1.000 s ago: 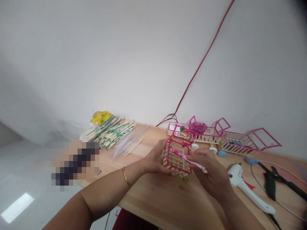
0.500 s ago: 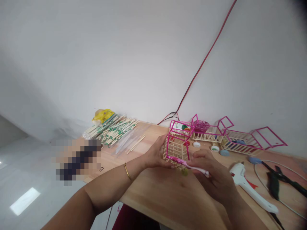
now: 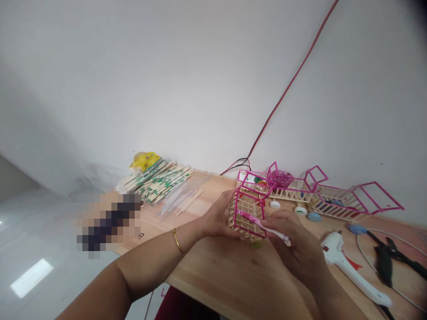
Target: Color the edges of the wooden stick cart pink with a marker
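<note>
My left hand [image 3: 222, 220] grips the left side of a small cart-like basket [image 3: 248, 222] built of thin wooden sticks, its rim and raised handle frame coloured pink. In my right hand [image 3: 295, 240] is a white toothbrush [image 3: 275, 232] with pink on its head. That head lies against or just over the basket's near pink edge; exact contact is too small to tell. Behind the held basket stand two similar stick baskets, a middle one [image 3: 290, 194] and a right one [image 3: 340, 208], also pink-edged. A bowl of pink paint [image 3: 282, 178] stands near the wall.
Wooden sticks with green wrappers [image 3: 163, 182] lie at the left rear beside a yellow bag [image 3: 145, 161]. Two loose sticks [image 3: 189, 202] lie near clear plastic strips. On the right are a white glue gun [image 3: 353, 271], black-handled pliers [image 3: 383, 262], a cable and bottle caps [image 3: 301, 211].
The toothbrush head has shifted up and slightly right relative to the basket's near edge. My left hand keeps its hold, and the view has turned a little.
</note>
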A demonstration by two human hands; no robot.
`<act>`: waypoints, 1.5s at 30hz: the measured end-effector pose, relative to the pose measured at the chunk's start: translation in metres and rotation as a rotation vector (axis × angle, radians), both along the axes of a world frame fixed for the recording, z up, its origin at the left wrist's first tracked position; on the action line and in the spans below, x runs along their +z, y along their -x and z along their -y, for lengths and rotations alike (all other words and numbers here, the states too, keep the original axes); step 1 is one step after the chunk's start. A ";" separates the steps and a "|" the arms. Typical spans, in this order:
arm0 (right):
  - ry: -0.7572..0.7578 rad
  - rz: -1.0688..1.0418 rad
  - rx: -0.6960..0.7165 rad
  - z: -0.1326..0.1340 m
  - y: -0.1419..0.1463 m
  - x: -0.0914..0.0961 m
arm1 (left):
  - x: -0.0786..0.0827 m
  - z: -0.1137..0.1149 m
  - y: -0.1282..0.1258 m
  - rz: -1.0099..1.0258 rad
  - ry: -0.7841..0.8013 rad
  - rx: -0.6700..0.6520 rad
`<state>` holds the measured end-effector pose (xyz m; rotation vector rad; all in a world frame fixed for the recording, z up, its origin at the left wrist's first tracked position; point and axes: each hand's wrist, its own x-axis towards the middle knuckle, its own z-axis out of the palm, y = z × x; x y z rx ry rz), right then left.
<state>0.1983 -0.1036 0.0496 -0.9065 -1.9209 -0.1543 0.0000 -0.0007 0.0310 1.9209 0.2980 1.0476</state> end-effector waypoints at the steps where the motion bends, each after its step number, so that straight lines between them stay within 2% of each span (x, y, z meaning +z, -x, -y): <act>1: 0.008 -0.002 0.021 0.000 0.000 0.000 | -0.001 0.000 0.000 0.003 -0.009 0.002; 7: 0.069 -0.044 0.100 0.003 0.001 0.001 | -0.007 -0.004 0.003 -0.003 -0.010 0.042; 13: -0.012 -0.119 -0.087 0.006 -0.001 0.001 | -0.007 -0.005 0.005 0.007 0.005 0.062; 16: -0.033 -0.135 -0.105 0.008 0.001 0.003 | -0.010 -0.007 0.006 -0.015 -0.010 0.138; 20: -0.079 -0.064 -0.064 0.010 0.004 0.005 | -0.022 -0.012 0.009 -0.034 -0.023 0.290; 23: -0.131 -0.027 -0.024 0.011 0.005 0.005 | -0.027 -0.014 0.011 -0.046 -0.035 0.328; 34: -0.250 0.123 0.034 0.016 0.021 0.013 | -0.022 -0.010 0.010 -0.106 -0.155 0.415; 40: -0.263 0.129 0.002 0.019 0.024 0.018 | -0.013 -0.007 0.010 -0.063 -0.213 0.477; 45: -0.251 0.120 -0.006 0.019 0.023 0.014 | -0.014 -0.008 0.010 -0.060 -0.218 0.522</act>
